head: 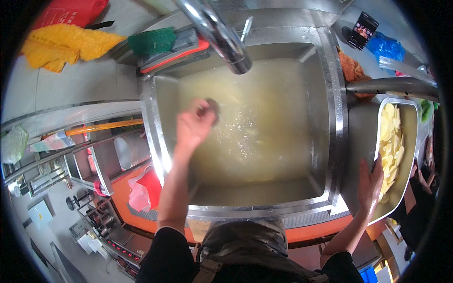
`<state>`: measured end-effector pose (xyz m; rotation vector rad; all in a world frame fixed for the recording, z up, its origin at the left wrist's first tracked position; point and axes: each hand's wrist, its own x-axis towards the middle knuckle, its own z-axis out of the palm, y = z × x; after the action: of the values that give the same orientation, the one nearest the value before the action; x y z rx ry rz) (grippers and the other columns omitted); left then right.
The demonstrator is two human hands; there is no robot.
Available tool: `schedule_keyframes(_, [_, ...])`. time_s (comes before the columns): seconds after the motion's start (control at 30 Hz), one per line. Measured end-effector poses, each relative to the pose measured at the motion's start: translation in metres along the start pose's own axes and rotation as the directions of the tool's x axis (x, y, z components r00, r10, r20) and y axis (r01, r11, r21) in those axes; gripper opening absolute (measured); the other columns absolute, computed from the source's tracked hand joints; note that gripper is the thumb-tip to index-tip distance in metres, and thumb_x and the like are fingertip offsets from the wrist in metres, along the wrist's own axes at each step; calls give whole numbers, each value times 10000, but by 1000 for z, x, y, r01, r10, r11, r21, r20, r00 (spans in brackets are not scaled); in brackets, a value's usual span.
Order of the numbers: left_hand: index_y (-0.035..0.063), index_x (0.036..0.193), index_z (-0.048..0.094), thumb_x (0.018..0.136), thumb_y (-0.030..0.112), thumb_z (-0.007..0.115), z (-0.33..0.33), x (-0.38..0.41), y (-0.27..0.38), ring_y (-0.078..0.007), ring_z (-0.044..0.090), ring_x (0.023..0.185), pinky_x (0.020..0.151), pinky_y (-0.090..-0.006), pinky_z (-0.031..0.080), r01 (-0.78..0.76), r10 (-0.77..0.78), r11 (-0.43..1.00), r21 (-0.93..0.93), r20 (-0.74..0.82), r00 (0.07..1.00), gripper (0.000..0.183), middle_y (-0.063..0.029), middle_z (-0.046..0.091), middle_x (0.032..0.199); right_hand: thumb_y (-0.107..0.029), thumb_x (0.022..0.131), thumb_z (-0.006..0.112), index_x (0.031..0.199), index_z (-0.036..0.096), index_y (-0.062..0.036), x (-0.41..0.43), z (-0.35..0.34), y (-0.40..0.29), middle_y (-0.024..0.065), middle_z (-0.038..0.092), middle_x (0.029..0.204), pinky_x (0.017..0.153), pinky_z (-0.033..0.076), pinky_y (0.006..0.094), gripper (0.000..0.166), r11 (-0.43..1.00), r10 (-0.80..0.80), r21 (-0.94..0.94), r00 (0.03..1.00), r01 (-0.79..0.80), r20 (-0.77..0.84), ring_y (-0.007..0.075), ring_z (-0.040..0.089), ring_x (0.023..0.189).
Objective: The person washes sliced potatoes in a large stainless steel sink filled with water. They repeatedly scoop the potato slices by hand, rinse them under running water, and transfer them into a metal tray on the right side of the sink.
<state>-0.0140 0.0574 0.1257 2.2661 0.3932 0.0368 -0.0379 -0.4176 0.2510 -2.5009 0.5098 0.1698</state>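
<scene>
A stainless steel sink (332,116) holding cloudy yellowish water (283,141) lies before me. Over the sink's left half, my left hand (193,123) grips a small dark round object (213,106), blurred, perhaps a drain stopper. A few pale slivers and bubbles show in the water. To the right of the sink, my right hand (371,182) holds the near side of a deep metal pan (407,141). Sliced potatoes (391,148) fill part of this pan, which looks tilted. A chrome faucet (226,39) reaches over the sink's back.
A green scouring pad (152,40) sits on a red-edged holder at the back left, near a yellow cloth (67,44). A phone (362,30), a blue plastic bag (385,47) and an orange cloth (350,65) lie back right. Another person (417,201) stands at far right.
</scene>
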Motion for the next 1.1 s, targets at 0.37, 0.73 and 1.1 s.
schedule_keyframes(0.37, [92, 1168, 584, 888, 210, 634, -147, 140, -41, -473, 670, 965, 810, -522, 570, 201, 174, 545, 814, -344, 923, 307, -252, 587, 1180, -168, 995, 594, 1406, 490, 72, 3, -4, 7, 242, 663, 1200, 984, 461, 384, 487, 999, -22, -33, 1000, 22, 15, 280, 624, 1076])
schedule_keyframes(0.73, [119, 1386, 508, 859, 188, 662, -148, 151, -99, -456, 595, 1094, 907, -520, 530, 41, 296, 657, 753, -308, 904, 554, -252, 509, 1243, -50, 944, 598, 1431, 496, 16, 2, -5, 0, 199, 640, 1308, 1049, 443, 373, 501, 991, -120, -69, 991, 116, -59, 284, 612, 1193])
schedule_keyframes(1.1, [41, 1281, 606, 853, 54, 569, -110, 74, -31, -437, 600, 1071, 905, -527, 500, -172, 455, 791, 587, -376, 807, 430, -255, 603, 1156, -47, 864, 678, 1287, 633, -64, 19, 156, -73, 226, 659, 1236, 1030, 495, 467, 426, 818, -567, 157, 822, 554, 51, 422, 601, 1193])
